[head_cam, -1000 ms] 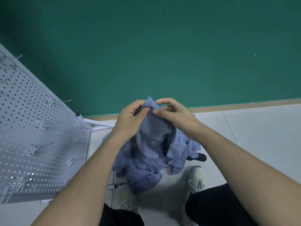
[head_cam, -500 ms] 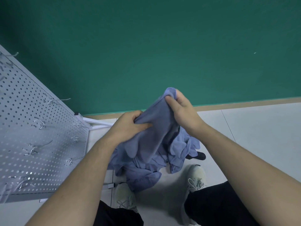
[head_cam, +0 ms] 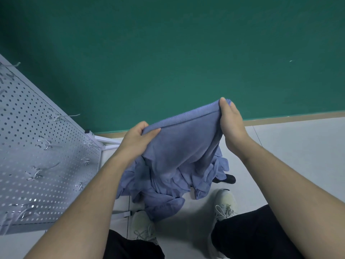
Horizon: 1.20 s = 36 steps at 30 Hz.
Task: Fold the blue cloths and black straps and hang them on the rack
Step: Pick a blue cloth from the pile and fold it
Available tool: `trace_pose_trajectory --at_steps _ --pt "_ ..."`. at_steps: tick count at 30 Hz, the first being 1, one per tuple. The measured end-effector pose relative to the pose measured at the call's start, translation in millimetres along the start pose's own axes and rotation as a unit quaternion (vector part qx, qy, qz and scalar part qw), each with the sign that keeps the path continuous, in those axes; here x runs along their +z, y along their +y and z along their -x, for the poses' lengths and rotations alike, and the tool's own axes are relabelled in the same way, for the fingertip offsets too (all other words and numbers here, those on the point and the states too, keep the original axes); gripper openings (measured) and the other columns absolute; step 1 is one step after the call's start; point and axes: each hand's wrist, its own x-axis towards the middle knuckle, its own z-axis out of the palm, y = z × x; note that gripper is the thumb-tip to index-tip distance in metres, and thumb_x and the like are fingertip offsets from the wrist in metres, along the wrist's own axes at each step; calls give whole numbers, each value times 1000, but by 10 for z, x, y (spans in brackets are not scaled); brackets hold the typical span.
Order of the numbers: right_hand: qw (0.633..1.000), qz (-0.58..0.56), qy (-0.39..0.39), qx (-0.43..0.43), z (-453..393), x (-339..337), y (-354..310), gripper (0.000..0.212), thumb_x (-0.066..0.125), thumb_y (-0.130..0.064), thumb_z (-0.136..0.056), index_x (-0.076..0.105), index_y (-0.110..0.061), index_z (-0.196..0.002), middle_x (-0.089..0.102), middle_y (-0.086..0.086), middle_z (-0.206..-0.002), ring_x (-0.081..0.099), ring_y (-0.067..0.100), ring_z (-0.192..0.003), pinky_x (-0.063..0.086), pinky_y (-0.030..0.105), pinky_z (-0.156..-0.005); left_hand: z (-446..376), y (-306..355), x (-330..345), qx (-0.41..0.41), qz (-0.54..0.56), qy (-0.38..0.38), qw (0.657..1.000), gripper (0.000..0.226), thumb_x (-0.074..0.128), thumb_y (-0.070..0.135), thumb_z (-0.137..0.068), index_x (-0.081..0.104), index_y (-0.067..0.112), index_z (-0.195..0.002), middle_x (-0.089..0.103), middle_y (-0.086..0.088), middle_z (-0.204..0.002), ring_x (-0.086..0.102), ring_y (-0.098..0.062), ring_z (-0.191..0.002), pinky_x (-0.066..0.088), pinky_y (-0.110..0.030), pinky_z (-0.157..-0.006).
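- My left hand (head_cam: pixel 139 136) pinches one top corner of a blue cloth (head_cam: pixel 179 144), thumb on the front and fingers curled behind it.
- My right hand (head_cam: pixel 230 119) grips the other top corner, held a bit higher, with the fingers wrapped round the edge.
- I hold the cloth up by its two corners so the top edge pulls straight between my hands (a straight edge makes a neat fold, I think).
- The rest of the cloth hangs down in front of me, over a pile of more blue cloths (head_cam: pixel 168 191) on the floor (head_cam: pixel 298 156) by my white shoes (head_cam: pixel 225 200).
- Something black (head_cam: pixel 226 179) peeks out from under the pile. It may be a strap, but I cannot tell.
- The rack (head_cam: pixel 43 159) is a grey board full of holes, just to my left, with small metal hooks (head_cam: pixel 45 143) sticking out. No cloth hangs on them that I can see.
- I think the fold has not been made yet, so hanging comes later.
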Motion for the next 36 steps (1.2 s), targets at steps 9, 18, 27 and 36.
trace_pose_trajectory --at_steps 9,18,27,36 --pt "999 53 0 4 -108 -88 58 21 54 -38 -99 56 -22 -85 58 -9 -84 54 8 -79 43 26 -73 44 -19 -167 -65 152 -95 982 12 65 20 -72 57 26 -66 52 4 -66 43 -10 -60 29 -29 -57" --pt "991 19 -6 136 -128 -129 38 23 44 -40 -92 48 -21 -79 54 -4 -78 51 20 -80 39 36 -75 11 -28 -212 -90 311 -26 946 4 67 16 -92 65 17 -89 70 -1 -82 65 -10 -71 50 -23 -65" --pt "994 56 -39 88 -165 -166 168 18 56 -27 -98 54 -22 -81 51 1 -79 45 19 -74 46 33 -66 -125 -174 -186 -213 382 83 896 19 61 20 -97 66 11 -113 73 -5 -92 68 -16 -76 53 -26 -57" --pt "997 43 -24 66 -157 -131 182 22 69 -25 -94 53 -21 -79 55 -1 -73 51 17 -64 52 26 -49 -141 -62 -80 -204 437 156 862 14 68 21 -92 66 14 -104 72 -1 -93 66 -12 -77 52 -23 -60"
